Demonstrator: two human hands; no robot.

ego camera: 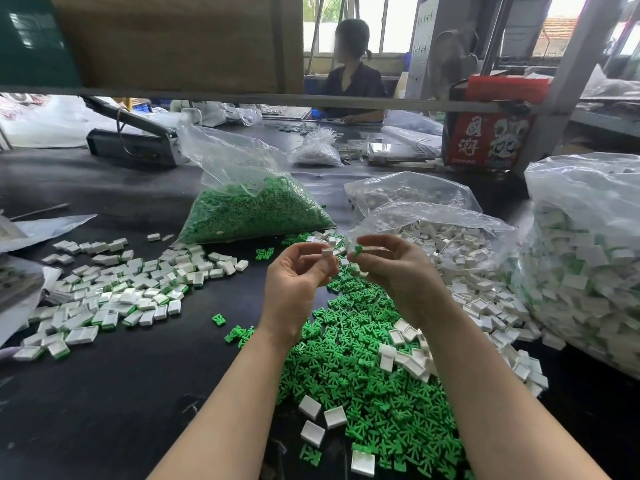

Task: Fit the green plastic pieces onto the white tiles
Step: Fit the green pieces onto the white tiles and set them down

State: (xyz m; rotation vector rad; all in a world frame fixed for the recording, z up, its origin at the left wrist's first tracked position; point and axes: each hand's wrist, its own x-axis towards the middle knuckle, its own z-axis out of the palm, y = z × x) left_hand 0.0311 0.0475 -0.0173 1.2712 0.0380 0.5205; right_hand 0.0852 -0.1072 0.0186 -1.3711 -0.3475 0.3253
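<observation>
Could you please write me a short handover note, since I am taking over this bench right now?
Left hand pinches a white tile; right hand pinches a green piece; the two are not yet joined.
Loose green pieces lie in front, loose white tiles to the right.
Done: the fitted pile on the left.
Left: fit this pair, then work through both heaps.

A long black worktable [104,393] fills the room's foreground. Above it runs a grey metal rail [242,97], and a brown cardboard panel [173,39] stands on it. Behind, daylight comes through barred windows [388,22]. A person in dark clothes [351,81] sits at the far side.
</observation>
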